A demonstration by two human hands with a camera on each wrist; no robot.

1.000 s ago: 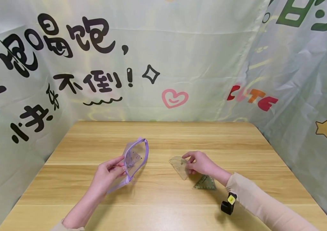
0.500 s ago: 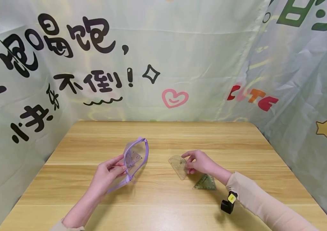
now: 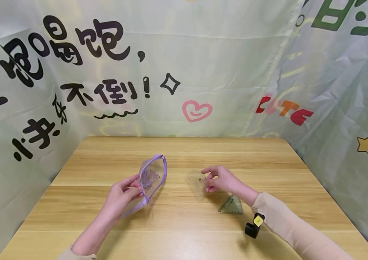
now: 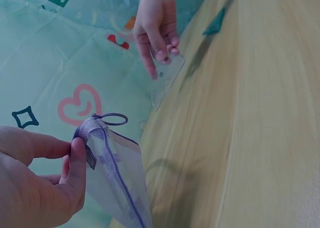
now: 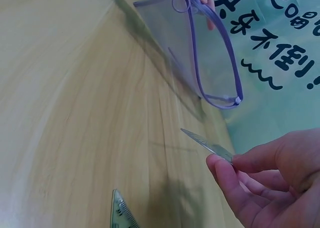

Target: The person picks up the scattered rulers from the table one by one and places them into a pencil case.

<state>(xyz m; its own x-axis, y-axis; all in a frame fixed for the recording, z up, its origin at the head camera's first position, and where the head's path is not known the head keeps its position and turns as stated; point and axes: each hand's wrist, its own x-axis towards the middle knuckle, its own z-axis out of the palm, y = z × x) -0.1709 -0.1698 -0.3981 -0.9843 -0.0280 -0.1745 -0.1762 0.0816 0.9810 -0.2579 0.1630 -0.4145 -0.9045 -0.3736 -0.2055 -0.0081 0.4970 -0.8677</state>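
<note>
In the head view my left hand (image 3: 122, 193) pinches the edge of a see-through zip pouch (image 3: 153, 177) with purple trim, its mouth spread apart and facing right. Inside the pouch shows a clear set square (image 3: 149, 177). To the right, my right hand (image 3: 221, 179) pinches a transparent protractor (image 3: 196, 182), held up off the table; the right wrist view shows the protractor (image 5: 207, 144) nearly edge-on between thumb and fingers. A greenish triangular set square (image 3: 231, 205) lies on the table below the right forearm.
The wooden table (image 3: 184, 231) runs back to a printed cloth (image 3: 236, 72) that hangs behind it and at both sides. A black wrist camera (image 3: 253, 225) hangs under the right cuff. A purple loop (image 5: 181, 3) sits on the pouch's zip end.
My right hand has shifted slightly left and upward with the protractor, which now tilts differently and looks fainter. The left hand and the pouch stay almost where they were.
</note>
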